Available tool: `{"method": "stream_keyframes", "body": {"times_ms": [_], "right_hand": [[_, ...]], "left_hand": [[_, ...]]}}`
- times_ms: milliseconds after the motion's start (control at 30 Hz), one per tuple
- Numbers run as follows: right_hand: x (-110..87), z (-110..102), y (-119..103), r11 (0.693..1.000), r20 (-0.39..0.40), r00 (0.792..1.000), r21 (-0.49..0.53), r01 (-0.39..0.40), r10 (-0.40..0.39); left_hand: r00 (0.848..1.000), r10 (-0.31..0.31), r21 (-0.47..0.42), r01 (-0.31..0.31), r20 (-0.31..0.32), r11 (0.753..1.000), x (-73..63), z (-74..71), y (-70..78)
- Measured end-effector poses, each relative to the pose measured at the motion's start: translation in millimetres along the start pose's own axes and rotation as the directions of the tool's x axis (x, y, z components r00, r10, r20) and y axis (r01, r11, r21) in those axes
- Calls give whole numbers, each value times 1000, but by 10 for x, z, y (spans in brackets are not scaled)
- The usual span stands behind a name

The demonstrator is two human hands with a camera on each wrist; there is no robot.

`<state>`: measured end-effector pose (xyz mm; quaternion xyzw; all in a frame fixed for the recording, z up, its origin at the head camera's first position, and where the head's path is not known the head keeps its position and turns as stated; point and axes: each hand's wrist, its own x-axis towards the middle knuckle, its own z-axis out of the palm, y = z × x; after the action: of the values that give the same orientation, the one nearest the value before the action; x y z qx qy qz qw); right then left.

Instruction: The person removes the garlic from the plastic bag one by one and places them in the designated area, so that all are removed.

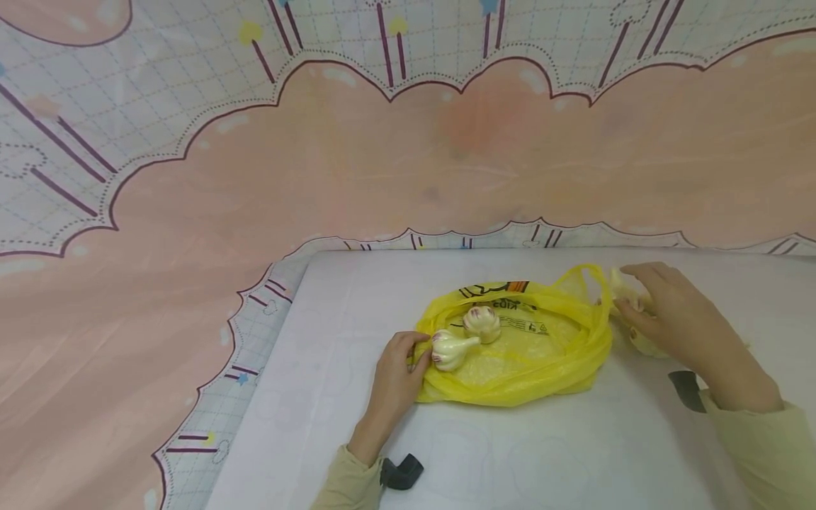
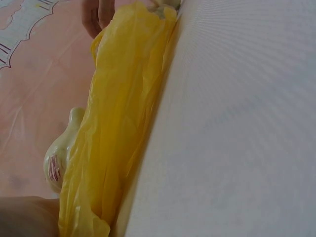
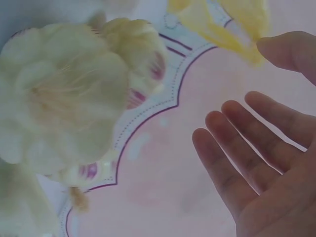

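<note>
A yellow plastic bag (image 1: 510, 393) lies on the white table with its mouth spread wide. Two garlic bulbs show at its left side: one garlic bulb (image 1: 450, 350) lies at the rim, another garlic bulb (image 1: 482, 324) just behind it. My left hand (image 1: 398, 372) grips the bag's left rim, fingertips right beside the nearer bulb. Past the bag's right end, my right hand (image 1: 678, 319) reaches over several more garlic bulbs (image 1: 647, 343). In the right wrist view its fingers (image 3: 232, 163) are spread and relaxed, holding nothing, with a cluster of garlic bulbs (image 3: 64, 98) alongside.
The white table (image 1: 306, 411) stretches in front of the bag and to its left. A pink patterned cloth (image 1: 414, 163) hangs behind the table and down its left side. Dark straps (image 1: 401, 472) sit at both wrists by the sleeves.
</note>
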<state>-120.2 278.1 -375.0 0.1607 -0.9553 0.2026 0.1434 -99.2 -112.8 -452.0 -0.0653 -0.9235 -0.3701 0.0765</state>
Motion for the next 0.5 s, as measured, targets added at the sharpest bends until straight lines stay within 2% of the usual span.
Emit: {"method": "stream_keyframes", "body": {"times_ms": [233, 500], "right_hand": [[20, -50, -107, 1000, 19, 1000, 9, -11, 11], [46, 1, -220, 1000, -16, 1000, 24, 19, -18]], "left_hand": [[1000, -26, 1, 26, 14, 1000, -2, 1, 6], [1000, -10, 2, 10, 10, 1000, -3, -6, 4]]}}
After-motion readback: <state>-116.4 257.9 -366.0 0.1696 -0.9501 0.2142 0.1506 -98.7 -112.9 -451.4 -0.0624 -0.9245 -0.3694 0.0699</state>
